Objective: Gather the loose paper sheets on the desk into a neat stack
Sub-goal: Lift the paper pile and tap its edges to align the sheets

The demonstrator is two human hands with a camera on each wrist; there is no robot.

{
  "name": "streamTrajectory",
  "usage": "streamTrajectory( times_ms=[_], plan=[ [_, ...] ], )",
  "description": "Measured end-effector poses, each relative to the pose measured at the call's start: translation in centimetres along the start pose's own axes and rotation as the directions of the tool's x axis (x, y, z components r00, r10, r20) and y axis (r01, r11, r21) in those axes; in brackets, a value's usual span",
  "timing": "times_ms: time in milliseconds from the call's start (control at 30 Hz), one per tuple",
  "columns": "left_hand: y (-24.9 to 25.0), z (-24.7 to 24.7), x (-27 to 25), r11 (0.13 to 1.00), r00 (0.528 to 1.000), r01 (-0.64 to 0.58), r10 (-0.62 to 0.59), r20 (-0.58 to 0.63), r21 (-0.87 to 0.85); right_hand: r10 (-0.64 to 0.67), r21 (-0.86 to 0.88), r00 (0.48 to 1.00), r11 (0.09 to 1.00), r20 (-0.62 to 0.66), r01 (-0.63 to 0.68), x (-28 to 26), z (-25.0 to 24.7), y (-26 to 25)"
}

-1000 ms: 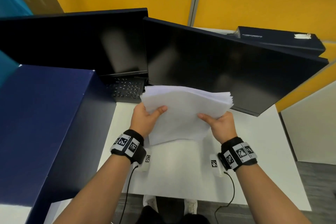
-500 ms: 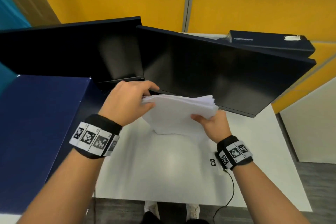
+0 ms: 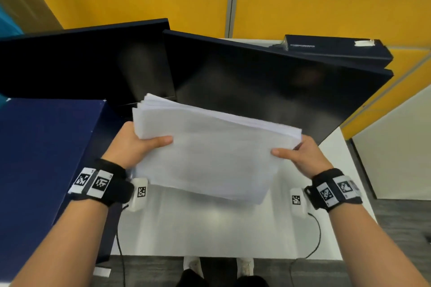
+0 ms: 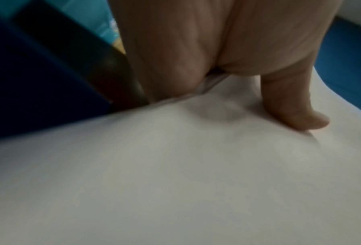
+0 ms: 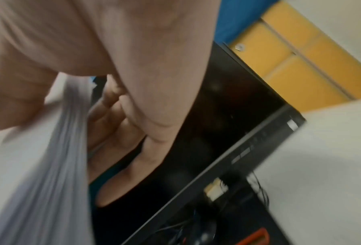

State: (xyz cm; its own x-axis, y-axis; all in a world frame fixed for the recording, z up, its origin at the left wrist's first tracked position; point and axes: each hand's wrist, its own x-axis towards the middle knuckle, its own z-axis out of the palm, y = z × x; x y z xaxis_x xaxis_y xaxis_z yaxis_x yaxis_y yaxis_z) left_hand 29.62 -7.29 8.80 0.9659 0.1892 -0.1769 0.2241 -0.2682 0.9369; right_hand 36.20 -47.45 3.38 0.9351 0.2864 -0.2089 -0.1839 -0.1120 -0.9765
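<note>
A thick stack of white paper sheets [image 3: 217,149] hangs in the air above the white desk [image 3: 210,235], tilted, its far edges slightly fanned. My left hand [image 3: 140,144] grips the stack's left edge, thumb on top and fingers hidden underneath. My right hand [image 3: 296,154] grips the right edge the same way. The left wrist view shows the thumb pressing on the top sheet [image 4: 175,174]. In the right wrist view the stack's edge [image 5: 68,132] sits between thumb and curled fingers [image 5: 112,126].
Two dark monitors [image 3: 256,91] stand angled together just behind the stack. A dark blue partition [image 3: 44,158] rises at the left. A dark flat box [image 3: 335,49] lies at the back right. Yellow wall panels [image 3: 140,0] stand behind; cables [image 3: 317,240] trail from my wrists.
My left hand, which had reached over the stack's far left corner, has come back to grip the left edge. The stack has lifted toward me and turned level between both hands.
</note>
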Motion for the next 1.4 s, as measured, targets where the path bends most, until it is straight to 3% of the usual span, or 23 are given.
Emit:
streamTrajectory(
  times_ms=[67,133,300,467,567,700,800,867,1000,1100,1167,1233,1300,1400],
  plan=[
    [-1.9,0.7,0.0,0.99,1.0,-0.01,0.009,-0.009,-0.141,0.054,0.19,0.997,0.98,0.064,-0.065,-0.5,1.2,1.3],
    [-3.7,2.1,0.0,0.983,0.997,-0.001,-0.012,-0.074,-0.181,0.126,0.204,0.991,0.97,0.046,-0.133,-0.9,2.3,1.9],
    [-6.6,5.2,-0.7,0.988,0.958,0.057,-0.094,-0.271,-0.143,0.071,-0.099,0.974,0.991,-0.216,-0.094,-1.7,4.2,2.8],
    [-7.2,7.6,-1.4,0.977,0.941,0.011,-0.081,-0.33,-0.211,-0.076,-0.102,0.884,0.994,-0.461,0.032,-2.5,6.2,3.9],
    [-8.6,8.1,-1.4,0.973,0.948,0.009,-0.082,-0.309,-0.23,-0.118,-0.145,0.876,0.988,-0.468,0.056,-3.1,5.7,4.7],
    [-11.8,9.0,-1.4,0.98,0.974,0.143,-0.164,-0.154,-0.138,0.094,-0.017,0.923,0.994,-0.374,-0.108,-3.4,4.2,7.8],
    [-12.7,10.1,-1.0,0.974,0.969,0.209,-0.218,-0.116,-0.089,0.192,0.037,0.885,0.98,-0.424,-0.195,-2.8,4.0,9.0],
    [-12.4,10.4,-0.6,0.974,0.965,0.203,-0.217,-0.148,-0.104,0.169,0.036,0.872,0.985,-0.459,-0.171,-2.2,4.3,8.4],
    [-11.1,9.1,-0.6,0.98,0.969,0.078,-0.118,-0.219,-0.182,-0.012,-0.003,0.874,1.0,-0.485,0.012,-2.7,4.4,7.0],
    [-11.3,8.2,-1.0,0.98,0.973,0.073,-0.11,-0.205,-0.183,-0.078,-0.06,0.904,0.996,-0.419,0.058,-3.7,3.7,7.4],
    [-11.9,8.0,-1.0,0.984,0.984,0.09,-0.112,-0.137,-0.154,-0.045,-0.073,0.942,0.997,-0.331,0.022,-3.8,3.7,8.4],
    [-12.1,8.5,-0.7,0.99,0.988,0.112,-0.12,-0.094,-0.086,0.044,-0.02,0.94,0.998,-0.338,-0.054,-3.5,4.0,8.9],
    [-11.7,8.8,-0.5,0.985,0.981,0.133,-0.146,-0.124,-0.11,0.073,0.0,0.917,0.997,-0.393,-0.08,-2.9,4.4,8.4],
    [-11.2,8.7,-0.4,0.983,0.974,0.076,-0.109,-0.199,-0.166,-0.021,-0.055,0.896,0.998,-0.444,-0.004,-2.6,4.3,7.7]
  ],
)
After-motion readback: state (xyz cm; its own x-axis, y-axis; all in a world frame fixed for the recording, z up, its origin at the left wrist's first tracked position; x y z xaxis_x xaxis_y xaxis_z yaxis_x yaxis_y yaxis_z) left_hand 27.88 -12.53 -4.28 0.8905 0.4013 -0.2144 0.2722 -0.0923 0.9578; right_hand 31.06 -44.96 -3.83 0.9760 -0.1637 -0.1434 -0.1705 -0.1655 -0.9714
